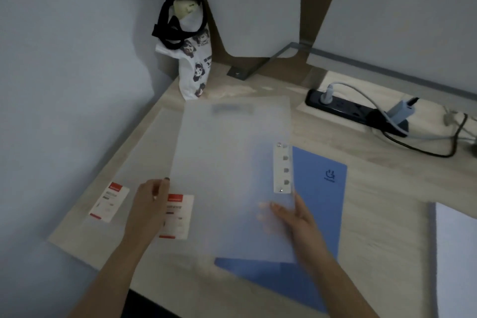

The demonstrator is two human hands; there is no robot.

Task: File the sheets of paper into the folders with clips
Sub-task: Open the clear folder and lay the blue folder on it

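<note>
A translucent white folder (229, 162) with a clip strip (282, 168) on its right edge is lifted above the desk, held by both hands. My left hand (149, 204) pinches its left edge. My right hand (296, 217) grips its lower right edge, with fingers showing through the plastic. A blue folder (320, 201) lies flat under it on the desk. Another translucent folder (144, 152) lies flat at the left, with a red-and-white label (109, 201). A second label (178, 217) shows beside my left hand. A stack of white paper (456, 253) sits at the right edge.
A printed white bag with black straps (191, 54) stands at the back left corner against the wall. A black power strip (346, 108) with plugs and trailing cables (426, 147) lies at the back right. The wooden desk (387, 188) ends near me.
</note>
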